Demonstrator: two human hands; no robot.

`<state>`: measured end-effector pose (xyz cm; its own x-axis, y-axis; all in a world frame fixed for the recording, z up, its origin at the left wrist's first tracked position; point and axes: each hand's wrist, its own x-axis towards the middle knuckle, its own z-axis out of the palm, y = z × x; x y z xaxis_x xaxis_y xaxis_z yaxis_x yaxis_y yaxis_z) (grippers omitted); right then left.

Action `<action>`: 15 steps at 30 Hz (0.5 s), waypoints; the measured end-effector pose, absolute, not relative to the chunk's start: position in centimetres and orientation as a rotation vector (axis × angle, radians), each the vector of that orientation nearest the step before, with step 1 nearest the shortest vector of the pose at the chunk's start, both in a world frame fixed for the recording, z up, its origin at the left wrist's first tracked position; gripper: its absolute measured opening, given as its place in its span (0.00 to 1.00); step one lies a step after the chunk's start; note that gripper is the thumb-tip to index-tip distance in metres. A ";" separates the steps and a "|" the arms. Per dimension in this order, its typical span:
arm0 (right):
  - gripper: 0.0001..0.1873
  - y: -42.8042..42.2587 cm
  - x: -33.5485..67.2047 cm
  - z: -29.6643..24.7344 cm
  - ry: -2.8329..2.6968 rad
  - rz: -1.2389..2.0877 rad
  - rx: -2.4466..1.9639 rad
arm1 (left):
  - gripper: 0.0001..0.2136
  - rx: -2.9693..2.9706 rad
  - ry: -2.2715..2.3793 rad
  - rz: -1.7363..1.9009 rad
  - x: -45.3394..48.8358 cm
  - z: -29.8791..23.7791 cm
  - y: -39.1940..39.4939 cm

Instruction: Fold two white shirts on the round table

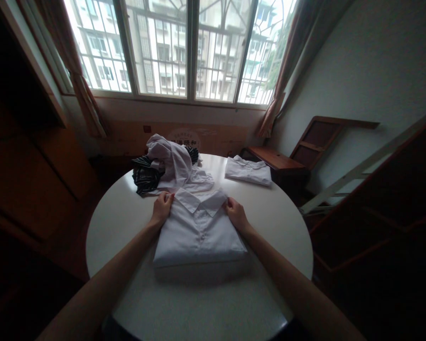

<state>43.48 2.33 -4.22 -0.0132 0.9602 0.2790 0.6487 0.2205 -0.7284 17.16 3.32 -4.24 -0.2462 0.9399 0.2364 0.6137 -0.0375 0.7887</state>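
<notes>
A folded white collared shirt [199, 234] lies on the round white table [213, 303], collar pointing away from me. My left hand [162, 207] pinches the shirt's upper left corner beside the collar. My right hand [236, 213] grips the upper right corner by the shoulder. Both hands have their fingers closed on the cloth.
A heap of unfolded clothes, a white shirt [173, 163] over a dark striped garment [145, 176], lies at the table's far left. Another folded white shirt [248, 171] rests at the far right. A wooden chair [298, 156] stands beyond the table, below a barred window [184, 47].
</notes>
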 end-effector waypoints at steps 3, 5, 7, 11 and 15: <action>0.10 2.4 43.6 -4.3 -1.757 0.409 -1.666 | 0.12 1.654 1.877 1.153 16.8 -4.1 3.4; 0.10 2.4 43.8 -4.4 -1.761 0.381 -1.714 | 0.12 1.673 1.860 1.117 16.4 -4.0 3.6; 0.11 2.5 44.0 -4.4 -1.742 0.385 -1.746 | 0.13 1.700 1.830 1.073 16.2 -3.8 3.7; 0.08 3.4 44.4 -4.2 -1.603 0.633 -1.718 | 0.15 1.692 1.857 1.014 16.4 -3.7 4.1; 0.20 4.8 44.6 -4.0 -1.445 0.881 -1.663 | 0.14 1.651 1.924 0.999 17.4 -4.1 4.5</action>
<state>44.62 4.83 -4.01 0.1255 0.9918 -0.0242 0.4754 -0.0815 -0.8760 17.35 4.54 -4.08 -0.2115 0.9674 0.1394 0.6707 0.0399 0.7407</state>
